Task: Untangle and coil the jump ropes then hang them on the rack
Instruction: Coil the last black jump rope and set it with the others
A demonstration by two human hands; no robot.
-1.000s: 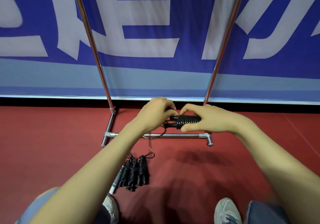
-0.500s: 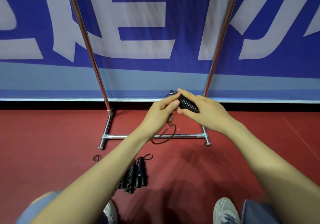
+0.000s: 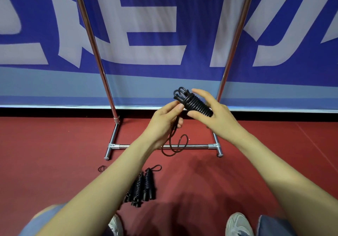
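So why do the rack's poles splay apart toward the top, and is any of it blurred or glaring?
Head view: the downward-looking wide-angle lens probably splays the rack poles; head view: soft shadows darken the floor near the feet; head view: thin bright streaks run down the chrome, nothing blown out; head view: the held rope looks sharp.

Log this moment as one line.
right hand holds coiled jump rope | left hand grips loose tail | other coils on floor | rack behind
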